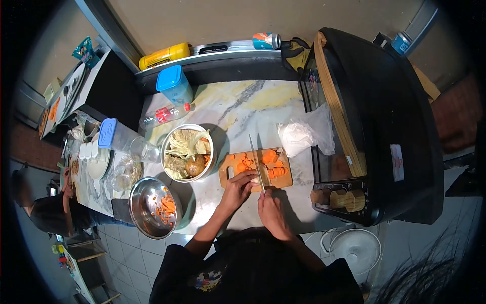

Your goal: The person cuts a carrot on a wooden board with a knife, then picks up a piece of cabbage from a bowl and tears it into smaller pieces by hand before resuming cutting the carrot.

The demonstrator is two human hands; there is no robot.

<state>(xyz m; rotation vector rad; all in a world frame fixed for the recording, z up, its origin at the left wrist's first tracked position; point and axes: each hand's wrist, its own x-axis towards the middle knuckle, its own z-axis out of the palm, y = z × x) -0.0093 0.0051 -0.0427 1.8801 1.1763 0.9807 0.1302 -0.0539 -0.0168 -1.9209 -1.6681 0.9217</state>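
Observation:
My right hand [271, 206] is wrapped around the handle of a long knife [255, 159], its blade pointing away from me over the cutting board [230, 163]. Close to the blade's left side, my left hand [240, 187] has its fingers bent together at the board's near edge. A small pale piece shows at those fingertips, too small to name. Cut carrot pieces [277, 172] lie right of the blade, with a larger carrot chunk [270, 156] behind them. More carrot slices [244, 163] sit left of the knife.
Left of the board stand a white tub [213, 163] of cabbage leaves and a steel bowl [176, 195] with orange scraps. A plastic bag of white powder [296, 138] lies by the black oven [390, 131] on the right. Another person [50, 210] stands far left.

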